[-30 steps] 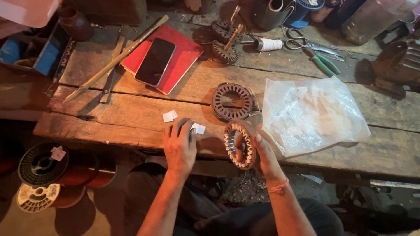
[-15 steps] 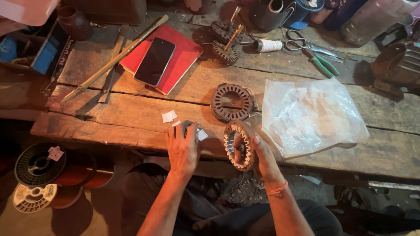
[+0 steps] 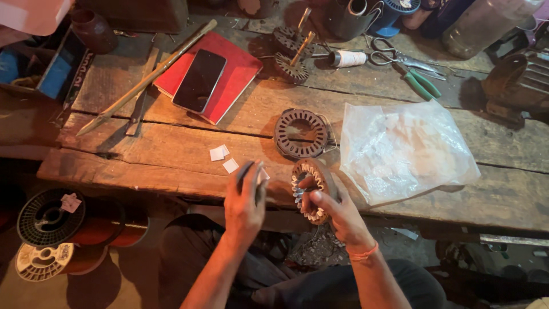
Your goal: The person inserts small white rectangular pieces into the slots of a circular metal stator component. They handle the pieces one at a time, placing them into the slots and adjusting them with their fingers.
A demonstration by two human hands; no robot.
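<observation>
Off the left end of the tabletop (image 3: 171, 149), down low, sit round wire spools (image 3: 48, 217). On the tabletop near the far left corner lies a long stick (image 3: 146, 77), and just beside it a red book (image 3: 234, 77) with a dark phone (image 3: 199, 80) lying flat on top. Closer to the near edge are three small white paper bits (image 3: 223, 157), lying near each other. The left hand (image 3: 245, 203) comes up from below, over the near edge. Its back faces up and its fingers are bent, pinching a small white paper piece (image 3: 263, 176) at the tips. Just beside it, the right hand (image 3: 337, 212) also reaches up from below, with an orange band (image 3: 364, 254) on the wrist. It is closed around a round metal ring with slots (image 3: 309, 191), holding it up on its edge at the near edge of the tabletop, with the thumb on the front. The two hands are near each other but do not touch. Behind the held ring, a second slotted ring (image 3: 301, 133) lies flat on the wood. To the right lies a clear plastic bag (image 3: 403, 149) with white bits inside. At the far edge are scissors (image 3: 400, 59) and green-handled pliers (image 3: 423, 84).
</observation>
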